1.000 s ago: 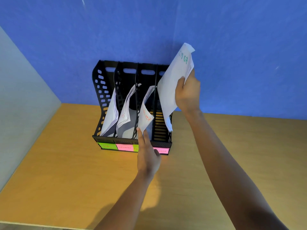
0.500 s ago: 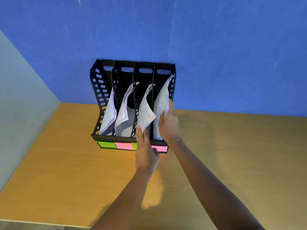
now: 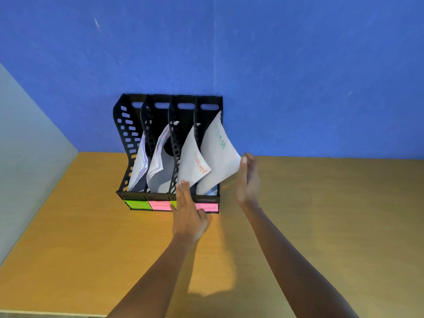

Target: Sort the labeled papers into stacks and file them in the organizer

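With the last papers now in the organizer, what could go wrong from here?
1. The white paper stack with green writing leans out of the rightmost slot of the black plastic file organizer, its corner past the side wall; it may sag further or slide out.
2. The open right hand is beside that corner and could knock it.
3. The left hand touches the white sheet with orange writing, which curls forward and might crease.

Blue wall [image 3: 298, 65], pale side panel [image 3: 27, 145], tan wooden tabletop [image 3: 332, 214]
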The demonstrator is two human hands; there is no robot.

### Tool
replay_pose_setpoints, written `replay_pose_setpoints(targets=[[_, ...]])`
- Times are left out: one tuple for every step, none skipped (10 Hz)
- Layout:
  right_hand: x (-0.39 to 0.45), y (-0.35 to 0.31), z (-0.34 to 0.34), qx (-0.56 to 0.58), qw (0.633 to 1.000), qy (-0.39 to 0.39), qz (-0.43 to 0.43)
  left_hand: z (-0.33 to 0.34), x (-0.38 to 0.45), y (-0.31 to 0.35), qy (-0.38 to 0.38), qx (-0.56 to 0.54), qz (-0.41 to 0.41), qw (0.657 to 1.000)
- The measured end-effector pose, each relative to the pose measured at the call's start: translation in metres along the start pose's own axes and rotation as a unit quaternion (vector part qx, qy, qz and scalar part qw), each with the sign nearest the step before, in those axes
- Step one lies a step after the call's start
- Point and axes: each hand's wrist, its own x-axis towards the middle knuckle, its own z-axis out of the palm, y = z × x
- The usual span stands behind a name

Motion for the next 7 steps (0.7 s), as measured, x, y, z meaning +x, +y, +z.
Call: replay_pose_setpoints(targets=[[-0.006, 0.015, -0.024, -0.136, 0.988, 0.007, -0.074, 0.003, -0.006, 0.001, 0.028, 0.068, 0.008, 0.997], [-0.009, 0.031, -0.061, -0.293, 0.943, 0.001, -0.156, 0.007, -0.014, 0.011, 0.059, 0.175, 0.082, 0.979], [-0.004, 0.031, -0.081, -0.35, 0.923, -0.009, -0.159, 0.006, -0.009, 0.023, 0.062, 0.184, 0.151, 0.969], [0.015, 0.02, -0.105, -0.412, 0.891, -0.029, -0.19, 0.001, 0.007, 0.06, 0.084, 0.189, 0.2, 0.958], [0.03, 0.001, -0.118, -0.426, 0.877, -0.036, -0.219, -0.008, 0.016, 0.095, 0.107, 0.171, 0.22, 0.954], [0.052, -0.029, -0.129, -0.428, 0.866, -0.014, -0.258, -0.024, 0.029, 0.147, 0.157, 0.133, 0.224, 0.953], [0.064, -0.043, -0.137, -0.438, 0.854, -0.009, -0.279, -0.031, 0.033, 0.17, 0.182, 0.122, 0.224, 0.95]])
